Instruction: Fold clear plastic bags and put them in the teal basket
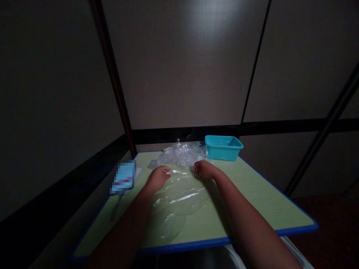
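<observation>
A clear plastic bag (182,198) lies spread over the middle of the table, its far edge drawn out between my two hands. My left hand (159,177) pinches that edge at its left end, fingers closed. At the right end my right hand (204,169) is curled with its fingertips together on the same edge. Just beyond both hands sits a crumpled heap of clear plastic bags (182,154).
A turquoise plastic basket (223,151) stands at the table's far right corner. On the left edge lies a blurred-out blue item (123,177) with a cable-like strip below it. The green table (258,201) has a blue rim, and dark wall panels (185,74) rise behind it.
</observation>
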`<move>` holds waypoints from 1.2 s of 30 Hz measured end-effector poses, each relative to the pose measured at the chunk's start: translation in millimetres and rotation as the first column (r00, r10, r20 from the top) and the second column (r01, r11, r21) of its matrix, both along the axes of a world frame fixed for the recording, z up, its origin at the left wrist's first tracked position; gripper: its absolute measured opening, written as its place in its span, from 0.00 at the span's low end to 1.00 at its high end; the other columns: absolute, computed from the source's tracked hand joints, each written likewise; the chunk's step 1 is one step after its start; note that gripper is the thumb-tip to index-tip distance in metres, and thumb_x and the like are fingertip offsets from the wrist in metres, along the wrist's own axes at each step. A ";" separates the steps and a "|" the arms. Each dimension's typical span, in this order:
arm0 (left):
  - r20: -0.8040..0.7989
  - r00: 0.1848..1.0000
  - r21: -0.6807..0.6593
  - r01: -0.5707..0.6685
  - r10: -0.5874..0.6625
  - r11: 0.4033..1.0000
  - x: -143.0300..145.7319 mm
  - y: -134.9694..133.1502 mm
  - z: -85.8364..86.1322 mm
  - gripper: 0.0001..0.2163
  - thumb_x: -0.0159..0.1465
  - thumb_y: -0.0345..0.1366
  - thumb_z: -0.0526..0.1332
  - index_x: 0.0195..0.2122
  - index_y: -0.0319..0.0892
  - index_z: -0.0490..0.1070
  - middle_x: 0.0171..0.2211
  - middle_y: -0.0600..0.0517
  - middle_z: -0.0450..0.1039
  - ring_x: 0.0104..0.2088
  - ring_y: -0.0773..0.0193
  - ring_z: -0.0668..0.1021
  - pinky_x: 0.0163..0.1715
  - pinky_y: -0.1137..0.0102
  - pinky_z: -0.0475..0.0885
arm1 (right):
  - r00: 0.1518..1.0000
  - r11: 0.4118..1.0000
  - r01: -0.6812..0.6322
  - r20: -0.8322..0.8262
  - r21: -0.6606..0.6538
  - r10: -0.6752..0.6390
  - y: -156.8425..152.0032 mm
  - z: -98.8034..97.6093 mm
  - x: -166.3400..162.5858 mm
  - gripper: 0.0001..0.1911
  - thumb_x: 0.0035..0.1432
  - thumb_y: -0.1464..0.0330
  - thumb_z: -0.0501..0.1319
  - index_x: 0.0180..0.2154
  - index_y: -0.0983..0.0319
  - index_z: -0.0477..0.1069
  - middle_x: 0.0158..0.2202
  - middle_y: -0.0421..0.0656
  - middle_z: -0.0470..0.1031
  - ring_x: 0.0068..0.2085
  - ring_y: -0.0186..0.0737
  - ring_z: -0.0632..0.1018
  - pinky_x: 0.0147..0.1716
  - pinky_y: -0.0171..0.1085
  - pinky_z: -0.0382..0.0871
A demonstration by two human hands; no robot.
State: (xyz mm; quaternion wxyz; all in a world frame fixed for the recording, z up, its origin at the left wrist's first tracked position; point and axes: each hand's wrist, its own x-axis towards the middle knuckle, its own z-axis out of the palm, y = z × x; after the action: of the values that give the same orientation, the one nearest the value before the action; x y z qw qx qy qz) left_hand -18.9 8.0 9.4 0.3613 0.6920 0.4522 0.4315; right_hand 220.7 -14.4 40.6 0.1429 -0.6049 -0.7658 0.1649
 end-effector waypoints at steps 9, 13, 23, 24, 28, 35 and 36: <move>-0.046 0.998 0.038 0.047 -0.045 0.998 -1.3 -5.1 12.3 0.02 0.45 0.34 0.62 0.19 0.42 0.72 0.20 0.54 0.71 0.26 0.61 0.73 0.28 0.71 0.65 | 1.000 1.000 0.006 -0.005 0.001 -0.006 -0.2 -0.5 0.5 0.12 0.42 0.79 0.57 0.31 0.65 0.74 0.27 0.42 0.75 0.27 0.32 0.71 0.24 0.27 0.58; -0.060 0.992 0.019 0.116 -0.115 0.993 -3.2 -6.9 15.5 0.04 0.46 0.36 0.63 0.21 0.41 0.72 0.21 0.53 0.72 0.27 0.61 0.73 0.28 0.71 0.65 | 1.000 1.000 0.007 -0.019 -0.004 -0.007 -1.3 0.7 0.8 0.11 0.45 0.78 0.58 0.32 0.65 0.74 0.28 0.42 0.75 0.27 0.32 0.71 0.25 0.27 0.58; -0.135 0.927 -0.071 0.344 -0.351 0.936 -4.8 -12.6 16.2 0.06 0.49 0.38 0.63 0.23 0.40 0.74 0.25 0.51 0.75 0.29 0.61 0.75 0.29 0.71 0.67 | 0.997 0.999 0.045 -0.066 0.004 -0.044 0.2 0.6 1.6 0.22 0.62 0.64 0.45 0.31 0.66 0.74 0.26 0.45 0.74 0.26 0.33 0.70 0.25 0.29 0.58; -0.145 0.920 -0.076 0.356 -0.363 0.931 -4.4 -14.1 17.4 0.07 0.49 0.39 0.64 0.23 0.40 0.74 0.25 0.51 0.75 0.29 0.60 0.76 0.30 0.71 0.68 | 0.997 0.999 0.045 -0.066 0.005 -0.045 0.2 0.4 1.3 0.22 0.62 0.63 0.45 0.31 0.66 0.74 0.26 0.45 0.74 0.26 0.33 0.70 0.25 0.29 0.58; -0.192 0.907 -0.071 0.367 -0.374 0.927 -3.8 -18.1 22.9 0.11 0.52 0.44 0.62 0.23 0.41 0.75 0.23 0.52 0.75 0.28 0.61 0.75 0.30 0.70 0.67 | 0.997 0.999 0.052 -0.052 0.009 -0.052 0.1 0.4 0.8 0.20 0.61 0.64 0.48 0.30 0.66 0.74 0.26 0.45 0.74 0.25 0.32 0.69 0.24 0.29 0.57; -0.198 0.933 0.001 0.308 -0.302 0.951 -0.7 -15.4 23.1 0.18 0.59 0.47 0.52 0.23 0.40 0.73 0.24 0.50 0.74 0.28 0.62 0.75 0.32 0.70 0.68 | 0.998 0.997 0.057 -0.016 0.049 -0.056 1.3 -0.1 0.6 0.08 0.52 0.67 0.59 0.29 0.66 0.73 0.25 0.44 0.74 0.25 0.32 0.69 0.24 0.29 0.57; -0.196 0.936 0.011 0.301 -0.293 0.954 0.2 -14.3 21.8 0.18 0.60 0.46 0.52 0.24 0.39 0.72 0.24 0.50 0.74 0.27 0.63 0.75 0.31 0.71 0.69 | 0.998 0.997 0.056 -0.017 0.049 -0.055 1.5 0.0 0.4 0.07 0.51 0.68 0.60 0.29 0.66 0.73 0.26 0.44 0.75 0.25 0.32 0.69 0.24 0.29 0.57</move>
State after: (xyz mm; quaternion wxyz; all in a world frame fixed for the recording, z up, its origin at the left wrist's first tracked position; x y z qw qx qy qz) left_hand -18.7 -6.3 31.2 0.3627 0.7980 0.3664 0.3122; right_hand 221.1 -12.9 40.6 0.1685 -0.6210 -0.7513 0.1466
